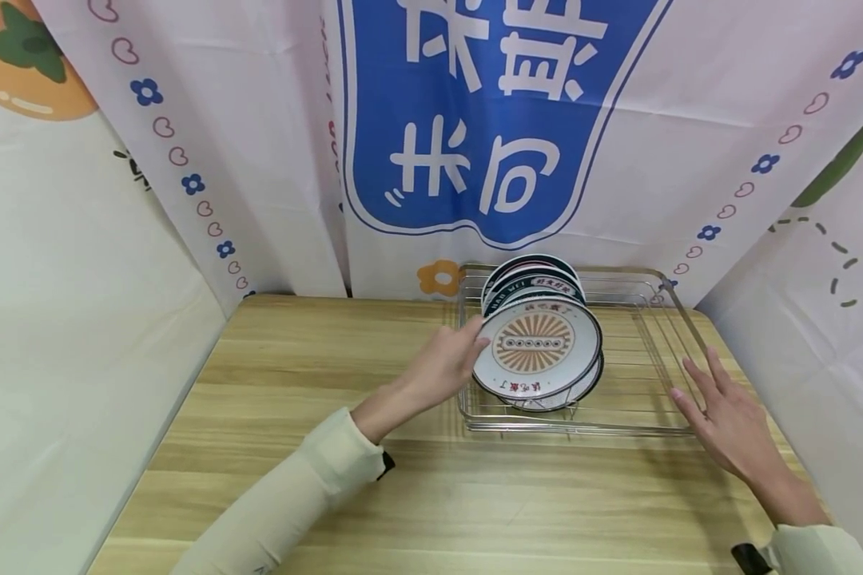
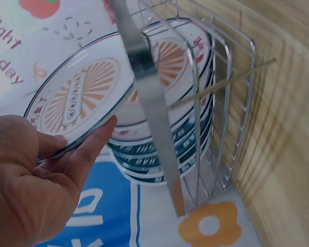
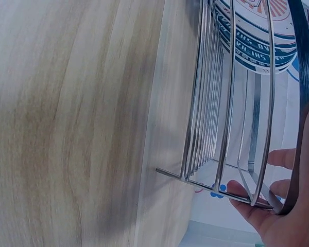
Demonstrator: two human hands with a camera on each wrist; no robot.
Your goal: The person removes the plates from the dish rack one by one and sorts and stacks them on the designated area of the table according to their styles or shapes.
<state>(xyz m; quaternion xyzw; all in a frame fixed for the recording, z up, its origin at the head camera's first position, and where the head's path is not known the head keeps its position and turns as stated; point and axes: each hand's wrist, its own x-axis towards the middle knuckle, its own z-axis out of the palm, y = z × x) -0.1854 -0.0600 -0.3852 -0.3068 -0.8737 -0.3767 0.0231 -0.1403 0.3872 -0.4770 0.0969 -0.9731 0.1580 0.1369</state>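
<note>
My left hand (image 1: 442, 359) pinches the left edge of a white plate (image 1: 535, 347) with an orange ray pattern and dark rim. In the left wrist view the thumb lies on the face of that plate (image 2: 82, 98), fingers beneath, and it tilts away from the others. Behind it, more patterned plates (image 2: 170, 62), some with green bands, stand together in a silver wire basket (image 1: 618, 430). At the basket's right front corner my right hand (image 1: 737, 423) holds the rim. Its thumb (image 3: 239, 193) is by the corner wires, and two fingertips show past the rim.
The basket stands on a wood-grain table (image 1: 316, 351) near its back edge. A printed cloth (image 1: 288, 160) with a blue emblem hangs behind, and white cloth sides (image 1: 79, 319) flank the table. The basket's right part shows bare wires.
</note>
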